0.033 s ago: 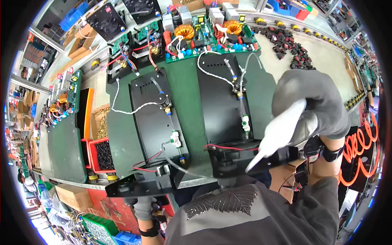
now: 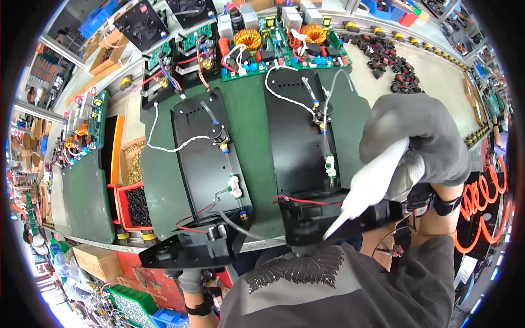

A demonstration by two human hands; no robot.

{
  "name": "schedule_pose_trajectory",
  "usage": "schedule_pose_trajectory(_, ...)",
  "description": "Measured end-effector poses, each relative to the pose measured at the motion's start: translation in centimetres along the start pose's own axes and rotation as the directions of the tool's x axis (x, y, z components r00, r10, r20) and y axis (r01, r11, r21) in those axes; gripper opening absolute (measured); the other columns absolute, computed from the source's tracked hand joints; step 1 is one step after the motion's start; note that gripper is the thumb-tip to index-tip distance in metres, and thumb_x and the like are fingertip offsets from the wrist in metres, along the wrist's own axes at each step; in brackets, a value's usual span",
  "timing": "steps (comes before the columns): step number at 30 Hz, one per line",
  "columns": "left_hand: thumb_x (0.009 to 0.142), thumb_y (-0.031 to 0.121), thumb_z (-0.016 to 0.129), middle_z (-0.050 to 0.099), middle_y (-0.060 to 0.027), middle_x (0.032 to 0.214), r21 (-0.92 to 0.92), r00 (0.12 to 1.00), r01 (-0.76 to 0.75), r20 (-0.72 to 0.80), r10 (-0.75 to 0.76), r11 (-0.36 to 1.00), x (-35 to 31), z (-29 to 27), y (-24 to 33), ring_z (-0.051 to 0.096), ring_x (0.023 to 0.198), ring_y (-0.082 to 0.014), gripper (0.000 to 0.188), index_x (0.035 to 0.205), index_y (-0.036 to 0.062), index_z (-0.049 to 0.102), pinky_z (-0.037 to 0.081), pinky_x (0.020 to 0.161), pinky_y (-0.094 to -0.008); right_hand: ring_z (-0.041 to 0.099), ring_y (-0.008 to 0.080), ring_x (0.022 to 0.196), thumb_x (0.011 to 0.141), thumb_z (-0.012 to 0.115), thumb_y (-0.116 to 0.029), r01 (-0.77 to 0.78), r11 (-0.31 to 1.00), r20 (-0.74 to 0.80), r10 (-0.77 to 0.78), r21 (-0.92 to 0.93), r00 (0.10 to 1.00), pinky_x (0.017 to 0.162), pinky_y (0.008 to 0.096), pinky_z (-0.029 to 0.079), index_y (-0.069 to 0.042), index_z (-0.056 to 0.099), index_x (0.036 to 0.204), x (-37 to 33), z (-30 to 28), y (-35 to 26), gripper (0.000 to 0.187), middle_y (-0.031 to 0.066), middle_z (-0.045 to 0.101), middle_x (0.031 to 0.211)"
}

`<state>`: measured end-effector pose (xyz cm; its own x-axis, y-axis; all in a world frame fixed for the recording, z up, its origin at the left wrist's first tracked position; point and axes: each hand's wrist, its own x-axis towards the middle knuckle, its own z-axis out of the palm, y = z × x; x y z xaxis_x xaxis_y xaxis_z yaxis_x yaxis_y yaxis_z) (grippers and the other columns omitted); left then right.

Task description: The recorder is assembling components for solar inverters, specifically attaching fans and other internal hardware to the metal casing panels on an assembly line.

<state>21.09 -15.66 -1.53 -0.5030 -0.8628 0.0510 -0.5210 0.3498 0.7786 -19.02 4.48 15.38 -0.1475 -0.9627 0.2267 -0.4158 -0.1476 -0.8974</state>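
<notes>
In a grey glove, my right hand (image 2: 418, 136) is closed around a white squeeze bottle (image 2: 369, 183). Its pointed nozzle slants down and left over a black end panel (image 2: 350, 221) at the bench's near edge; contact cannot be made out. My left hand (image 2: 191, 280), also gloved, is below another black end panel (image 2: 188, 250), its fingers hidden. Behind these panels lie two black base plates, the left one (image 2: 199, 153) and the right one (image 2: 295, 147). Each carries a valve with clear tubing and a white-green fitting (image 2: 234, 187). Red wires run to the end panels.
Green circuit boards (image 2: 284, 49) with copper coils stand along the far side. Black-and-red small parts (image 2: 396, 68) are heaped at the far right. A red bin (image 2: 135, 206) of black pieces sits left of the green work board (image 2: 164, 188). An orange coiled hose (image 2: 481, 202) hangs at right.
My right hand has shifted slightly, and the bottle's nozzle tip is a little lower and further left over the right end panel. The left end panel is slightly lower in view.
</notes>
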Motion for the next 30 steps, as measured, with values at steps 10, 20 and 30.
schedule_pose_trajectory(10,0.082,0.039,0.076,0.067,-0.0072,0.078,0.071,0.992,0.051,-0.115,-0.043,0.996,-0.3,-0.6,-0.1,0.064,0.069,-0.0209,0.039,0.095,0.0029,0.072,0.052,0.066,-0.0364,0.066,0.0196,0.057,0.09,0.072,-0.014,0.284,0.938,0.445,-0.345,0.199,0.826,0.047,0.0283,0.05,0.011,0.065,0.104,6.0,0.0,3.4,0.03,0.0138,0.075,0.088)
schedule_pose_trajectory(20,0.08,0.038,0.075,0.067,-0.0083,0.079,0.066,0.996,0.027,-0.087,-0.022,0.997,0.3,0.0,0.6,0.064,0.07,-0.0241,0.039,0.098,0.0047,0.072,0.052,0.066,-0.0378,0.038,0.0077,0.045,0.065,0.086,-0.032,0.429,0.739,0.362,-0.265,-0.52,0.894,0.042,0.0285,0.024,-0.02,0.075,0.078,5.1,0.8,-0.8,0.021,-0.0088,0.051,0.06)
schedule_pose_trajectory(30,0.077,0.037,0.073,0.068,-0.0094,0.08,0.063,0.998,0.002,-0.065,0.002,0.998,0.8,0.6,0.9,0.065,0.07,-0.0274,0.039,0.101,0.0065,0.071,0.052,0.065,-0.0392,0.054,0.0137,0.055,0.072,0.078,-0.022,0.504,0.795,0.439,-0.34,-0.338,0.832,0.047,0.0255,0.034,-0.014,0.075,0.087,7.0,0.0,-0.7,0.017,0.0001,0.065,0.077)
